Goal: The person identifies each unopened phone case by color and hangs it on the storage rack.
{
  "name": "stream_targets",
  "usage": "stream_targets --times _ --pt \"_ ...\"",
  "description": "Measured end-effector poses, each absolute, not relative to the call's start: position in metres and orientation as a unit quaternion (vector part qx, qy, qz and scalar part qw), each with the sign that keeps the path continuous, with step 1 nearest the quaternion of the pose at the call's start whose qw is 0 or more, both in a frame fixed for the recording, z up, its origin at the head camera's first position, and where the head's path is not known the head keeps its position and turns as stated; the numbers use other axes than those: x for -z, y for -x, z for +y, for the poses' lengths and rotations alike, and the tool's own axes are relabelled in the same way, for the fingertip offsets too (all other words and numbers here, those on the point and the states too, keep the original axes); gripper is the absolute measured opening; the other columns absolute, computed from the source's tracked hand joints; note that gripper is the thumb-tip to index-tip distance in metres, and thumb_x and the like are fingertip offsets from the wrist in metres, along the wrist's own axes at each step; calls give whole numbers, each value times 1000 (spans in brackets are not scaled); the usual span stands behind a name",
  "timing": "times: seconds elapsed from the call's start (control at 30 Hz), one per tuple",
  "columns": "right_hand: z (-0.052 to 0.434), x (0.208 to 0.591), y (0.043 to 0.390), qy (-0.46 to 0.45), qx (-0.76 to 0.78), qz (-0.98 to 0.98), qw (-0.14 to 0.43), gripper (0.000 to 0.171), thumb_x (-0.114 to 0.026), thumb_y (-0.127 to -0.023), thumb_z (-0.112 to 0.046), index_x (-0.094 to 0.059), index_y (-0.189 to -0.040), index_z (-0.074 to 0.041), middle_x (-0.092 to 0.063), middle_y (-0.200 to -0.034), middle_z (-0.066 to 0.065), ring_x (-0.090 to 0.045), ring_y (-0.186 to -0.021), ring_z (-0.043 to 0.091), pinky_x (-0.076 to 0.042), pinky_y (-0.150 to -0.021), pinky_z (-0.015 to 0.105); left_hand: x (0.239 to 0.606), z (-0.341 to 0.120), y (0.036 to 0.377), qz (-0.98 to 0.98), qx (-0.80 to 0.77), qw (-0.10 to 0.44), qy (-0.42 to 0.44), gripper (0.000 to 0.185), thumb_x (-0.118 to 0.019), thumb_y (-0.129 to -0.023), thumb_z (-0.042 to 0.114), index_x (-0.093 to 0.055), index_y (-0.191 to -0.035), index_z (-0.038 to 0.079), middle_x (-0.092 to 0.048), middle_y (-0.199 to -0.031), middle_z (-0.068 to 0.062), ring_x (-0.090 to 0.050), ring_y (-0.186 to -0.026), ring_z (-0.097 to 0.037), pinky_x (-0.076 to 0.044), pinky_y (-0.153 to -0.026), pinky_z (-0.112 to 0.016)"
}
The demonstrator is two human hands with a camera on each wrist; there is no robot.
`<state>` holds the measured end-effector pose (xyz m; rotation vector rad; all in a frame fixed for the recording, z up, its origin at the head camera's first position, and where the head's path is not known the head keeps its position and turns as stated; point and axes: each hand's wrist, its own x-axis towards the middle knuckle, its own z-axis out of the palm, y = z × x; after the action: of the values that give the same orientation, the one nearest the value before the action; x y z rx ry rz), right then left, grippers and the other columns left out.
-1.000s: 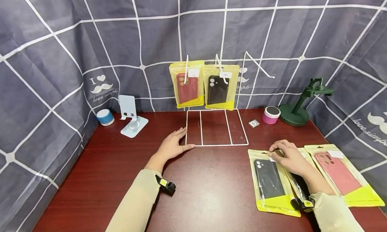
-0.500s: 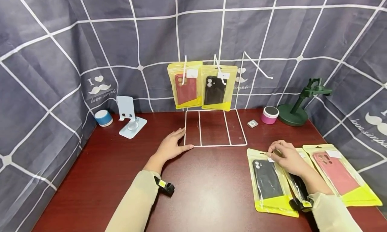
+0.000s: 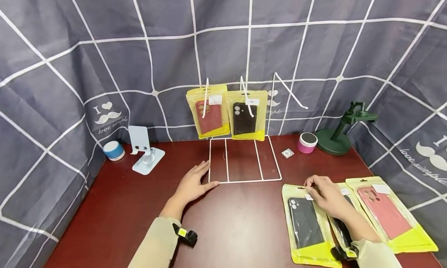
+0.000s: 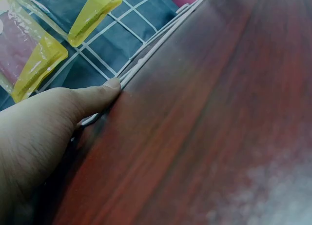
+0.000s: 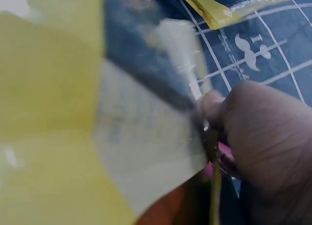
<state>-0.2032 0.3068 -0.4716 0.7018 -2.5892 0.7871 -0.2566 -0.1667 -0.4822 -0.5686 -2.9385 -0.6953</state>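
My left hand (image 3: 191,186) rests at the left front corner of a white wire display rack (image 3: 249,181), fingers stretched along its left wire. In the left wrist view the thumb (image 4: 105,94) presses on the front wire. My right hand (image 3: 328,198) pinches the top edge of a yellow-edged clear bag with a dark phone case (image 3: 305,221). The right wrist view has this bag (image 5: 48,88) large and blurred beside the hand. Partly hidden under the right forearm lies another bagged black phone case (image 3: 340,229). A bagged pink phone case (image 3: 385,213) lies to its right.
From the rack's hooks hang a bagged red phone case (image 3: 209,114) and a bagged black one (image 3: 244,118); the right hook (image 3: 291,91) is bare. Behind stand a blue speaker (image 3: 113,150), light blue phone stand (image 3: 148,159), small square device (image 3: 287,153), pink speaker (image 3: 307,144) and green stand (image 3: 333,142).
The head view has tilted upward, so the scene sits lower and slightly further left. Both hands keep their places at the rack and the bag.
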Motion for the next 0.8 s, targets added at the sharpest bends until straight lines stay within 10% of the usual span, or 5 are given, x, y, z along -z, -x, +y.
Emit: stream_targets --times 0.37,0.8 --pt "302 475 201 -203 -411 -874 162 20 -68 -93 1 -61 -103 -15 -55 -72 -5 -45 -56 6 -36 -50 21 485 -163 255 -953 238 60 179 89 -63 -87 68 -45 -152 10 -40 -159 -3 -33 -148 -20 -21 -123 -41" --pt "302 463 195 -126 -500 -851 101 18 -66 -93 2 -63 -109 -6 -63 -80 6 -53 -62 11 -43 -53 26 485 -161 253 -958 226 63 162 91 -61 -86 72 -43 -154 14 -42 -157 -5 -35 -147 -20 -22 -123 -40"
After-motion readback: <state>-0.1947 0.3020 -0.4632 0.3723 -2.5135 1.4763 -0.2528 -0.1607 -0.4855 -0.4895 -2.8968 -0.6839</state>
